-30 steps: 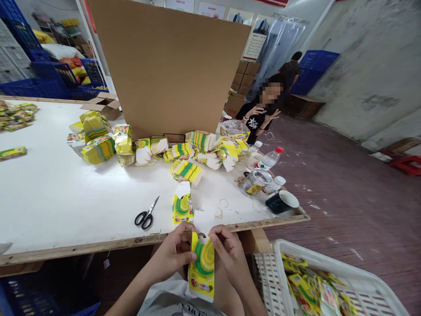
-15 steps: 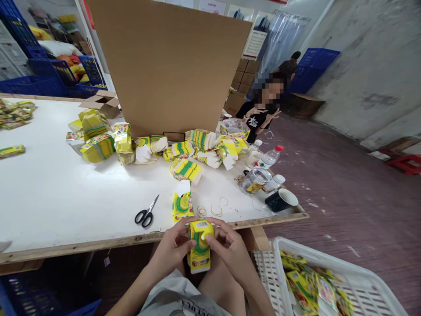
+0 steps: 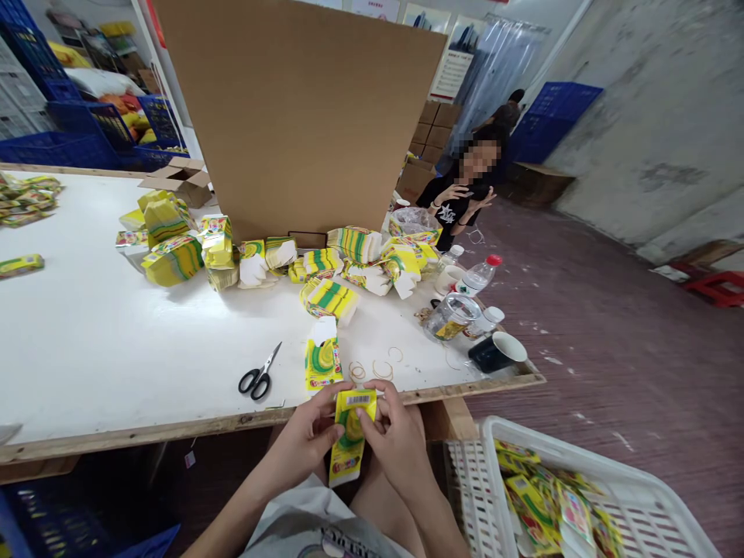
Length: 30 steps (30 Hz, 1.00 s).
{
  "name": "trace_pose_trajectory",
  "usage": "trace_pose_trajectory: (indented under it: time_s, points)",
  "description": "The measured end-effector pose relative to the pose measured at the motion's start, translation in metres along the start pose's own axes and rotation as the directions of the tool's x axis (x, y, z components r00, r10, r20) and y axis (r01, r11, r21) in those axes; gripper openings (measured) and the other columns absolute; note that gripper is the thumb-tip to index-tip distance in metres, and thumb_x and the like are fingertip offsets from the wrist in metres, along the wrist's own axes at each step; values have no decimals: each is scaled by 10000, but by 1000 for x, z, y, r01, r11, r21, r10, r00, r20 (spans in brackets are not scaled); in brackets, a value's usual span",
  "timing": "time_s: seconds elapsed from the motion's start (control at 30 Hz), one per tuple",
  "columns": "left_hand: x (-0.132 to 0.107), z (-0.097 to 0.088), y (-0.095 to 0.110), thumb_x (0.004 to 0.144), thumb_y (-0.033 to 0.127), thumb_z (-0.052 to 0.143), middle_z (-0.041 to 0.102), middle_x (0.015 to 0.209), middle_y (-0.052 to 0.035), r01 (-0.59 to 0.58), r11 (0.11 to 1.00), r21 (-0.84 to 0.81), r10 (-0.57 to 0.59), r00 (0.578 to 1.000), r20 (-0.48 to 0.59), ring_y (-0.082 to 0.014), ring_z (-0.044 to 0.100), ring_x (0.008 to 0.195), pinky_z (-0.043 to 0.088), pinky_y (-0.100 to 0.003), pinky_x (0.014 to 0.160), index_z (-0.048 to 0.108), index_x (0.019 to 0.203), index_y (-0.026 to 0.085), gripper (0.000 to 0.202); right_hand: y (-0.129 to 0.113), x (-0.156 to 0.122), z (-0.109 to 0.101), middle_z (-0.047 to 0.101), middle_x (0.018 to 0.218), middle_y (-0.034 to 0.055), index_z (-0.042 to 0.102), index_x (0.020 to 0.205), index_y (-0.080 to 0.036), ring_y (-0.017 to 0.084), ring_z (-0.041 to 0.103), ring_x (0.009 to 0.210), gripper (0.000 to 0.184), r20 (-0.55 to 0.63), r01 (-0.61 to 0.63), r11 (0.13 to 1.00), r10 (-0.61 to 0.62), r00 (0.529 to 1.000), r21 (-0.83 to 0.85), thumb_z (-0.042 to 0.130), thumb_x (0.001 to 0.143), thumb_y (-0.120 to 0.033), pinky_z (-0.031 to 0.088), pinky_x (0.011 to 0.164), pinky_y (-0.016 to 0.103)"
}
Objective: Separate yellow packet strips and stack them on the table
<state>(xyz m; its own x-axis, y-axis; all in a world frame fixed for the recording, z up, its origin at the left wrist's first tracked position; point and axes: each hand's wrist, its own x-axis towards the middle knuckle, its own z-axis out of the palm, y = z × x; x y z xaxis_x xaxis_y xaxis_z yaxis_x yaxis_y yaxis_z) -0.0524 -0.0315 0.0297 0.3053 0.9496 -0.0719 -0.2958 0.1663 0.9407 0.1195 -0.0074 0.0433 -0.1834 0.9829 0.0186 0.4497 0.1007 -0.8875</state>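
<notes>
Over my lap, just off the table's front edge, I hold a small yellow and green carton with a barcode on its upper end. My left hand grips its left side, thumb on the printed face. On the other side my right hand pinches it, its thumb pressed on the front. Another flat yellow carton lies on the table just beyond my hands. Rubber bands lie to its right, and black-handled scissors to its left.
Stacks of folded cartons line the table before a tall cardboard sheet. Bottles, a jar and a dark mug crowd the right corner. A white basket with cartons stands lower right. A person is beyond the table.
The carton in my hands has gone from bulging to flatter and tilts slightly. My right hand has shifted a little to the left, its thumb now farther over the front.
</notes>
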Motion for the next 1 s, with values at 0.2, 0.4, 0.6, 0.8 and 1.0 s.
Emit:
trace_pose_trajectory:
  time_s: [0.2, 0.4, 0.6, 0.8, 1.0]
  points:
    - [1, -1, 1, 831, 193, 659, 690, 1187, -116, 19, 999, -29, -19, 1000, -1, -251, 643, 1072, 486, -356, 914, 500, 1345, 220, 538, 5, -4, 5, 552, 571, -67, 573, 1141, -218, 136, 493, 490, 327, -7, 19, 1000, -19, 1000, -9, 607, 823, -283, 367, 479, 208]
    - [2, 3, 2, 822, 220, 684, 708, 1148, -111, 27, 1000, 7, -26, 998, -54, -236, 653, 1043, 486, -323, 885, 516, 1328, 207, 533, 1, -1, 3, 516, 554, -81, 560, 1133, -216, 142, 498, 508, 338, -56, -20, 997, 16, 998, -70, 619, 802, -253, 377, 510, 216]
    - [4, 0, 7, 750, 255, 767, 760, 956, -86, 59, 987, -148, -63, 998, -22, -217, 708, 836, 521, -307, 768, 552, 1265, 188, 563, 5, 3, -9, 606, 676, -12, 691, 995, -191, 149, 552, 601, 264, 10, 15, 975, -17, 1000, 220, 624, 852, -402, 448, 571, 235]
    - [7, 19, -7, 748, 223, 741, 749, 999, -95, 25, 995, -101, -28, 999, -35, -232, 699, 896, 525, -315, 781, 602, 1199, 189, 473, 1, -1, -7, 714, 837, 56, 684, 869, -208, 231, 655, 804, 228, -91, 25, 925, 10, 996, 379, 688, 801, -426, 530, 721, 326]
    - [25, -11, -21, 792, 252, 648, 549, 1340, -127, -54, 879, 473, 275, 869, -412, -287, 435, 1328, 308, -449, 1116, 540, 1289, 205, 511, 28, -32, -107, 713, 861, 125, 738, 827, -250, 336, 626, 821, 362, -351, -37, 859, -169, 921, -511, 536, 806, -549, 456, 788, 511]
